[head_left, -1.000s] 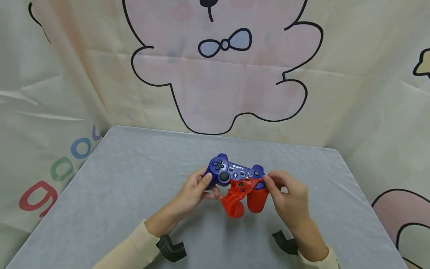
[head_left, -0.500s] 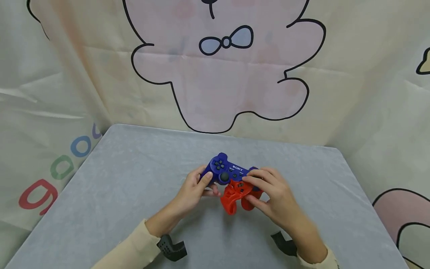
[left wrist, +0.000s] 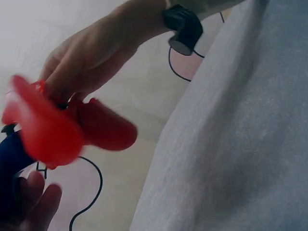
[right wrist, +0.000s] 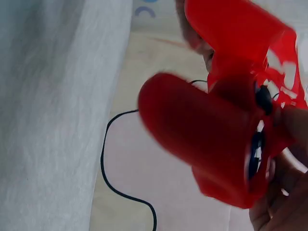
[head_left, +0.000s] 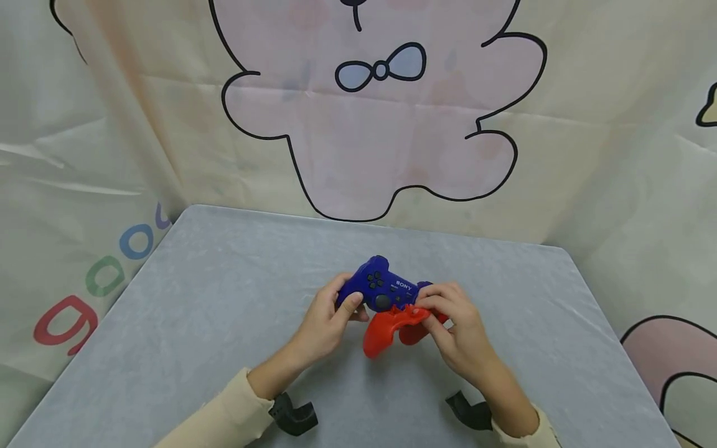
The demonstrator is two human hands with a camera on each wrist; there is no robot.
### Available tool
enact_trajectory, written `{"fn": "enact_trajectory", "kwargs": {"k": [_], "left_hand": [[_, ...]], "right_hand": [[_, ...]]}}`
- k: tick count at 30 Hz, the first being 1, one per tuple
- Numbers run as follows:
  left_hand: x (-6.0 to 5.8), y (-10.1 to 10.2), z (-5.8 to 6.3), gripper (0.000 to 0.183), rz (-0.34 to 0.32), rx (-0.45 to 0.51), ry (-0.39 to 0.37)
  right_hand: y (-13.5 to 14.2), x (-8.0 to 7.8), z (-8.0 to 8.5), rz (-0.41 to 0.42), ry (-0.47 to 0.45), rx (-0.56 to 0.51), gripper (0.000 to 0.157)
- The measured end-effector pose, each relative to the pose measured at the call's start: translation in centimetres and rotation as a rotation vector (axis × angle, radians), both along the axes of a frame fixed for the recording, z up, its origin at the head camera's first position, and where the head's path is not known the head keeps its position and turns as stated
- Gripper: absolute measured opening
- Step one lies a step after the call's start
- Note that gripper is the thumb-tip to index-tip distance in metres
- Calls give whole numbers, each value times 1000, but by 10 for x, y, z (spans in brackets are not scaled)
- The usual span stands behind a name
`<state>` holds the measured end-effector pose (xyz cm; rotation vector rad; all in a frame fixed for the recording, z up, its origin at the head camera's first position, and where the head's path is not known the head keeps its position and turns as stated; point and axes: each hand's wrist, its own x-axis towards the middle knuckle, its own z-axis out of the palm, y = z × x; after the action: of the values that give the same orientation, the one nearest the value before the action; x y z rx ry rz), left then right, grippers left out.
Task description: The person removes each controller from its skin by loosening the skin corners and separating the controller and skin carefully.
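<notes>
A blue Sony game controller (head_left: pixel 374 281) is held above the table, its left grip in my left hand (head_left: pixel 322 323), with the thumb on top. Over the controller's right grip sits a red rubbery cover (head_left: pixel 382 331), whose left half hangs loose below the body. My right hand (head_left: pixel 462 333) pinches this cover near the controller's right side, thumb below and fingers above. The left wrist view shows the cover's two hollow grip sleeves, one sleeve (left wrist: pixel 108 127) pointing away. In the right wrist view, dark controller parts (right wrist: pixel 257 151) show through the cover's holes.
A grey cloth-covered table (head_left: pixel 252 267) lies beneath both hands. Behind it hangs a printed fabric backdrop (head_left: pixel 381 155). Black curved mounts, such as the left one (head_left: pixel 294 418), are on both wrists.
My right hand has moved left from the controller's right edge onto the cover. The cover's loose half, crumpled before, now stands out in its grip shape. The controller has tilted.
</notes>
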<state>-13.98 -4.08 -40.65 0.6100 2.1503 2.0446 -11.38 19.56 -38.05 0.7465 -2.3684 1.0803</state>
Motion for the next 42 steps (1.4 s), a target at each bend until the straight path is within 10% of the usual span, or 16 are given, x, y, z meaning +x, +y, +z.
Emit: {"fn": "enact_trajectory", "kwargs": {"k": [6,15,21,25,34,42], "left_hand": [[3,7,-3,31,158,-61,138],[0,10,-5,27,175,-39,175],[3,13,1,25,163,-12,217],[3,13,3,24,193,34,207],[2,10,2,25,217,92,175],[-8,-2,5,30,285,214,-49]], "right_hand": [[-1,5,8,-46,-75,-33,20],[-2,12,14,-78,-30,-69,22],[-3,10,12,-42,193,-137,7],[-6,9,11,-4,376,-141,31],[-12,12,10,19,397,47,34],[-20,10,4,-43,342,338,40]]}}
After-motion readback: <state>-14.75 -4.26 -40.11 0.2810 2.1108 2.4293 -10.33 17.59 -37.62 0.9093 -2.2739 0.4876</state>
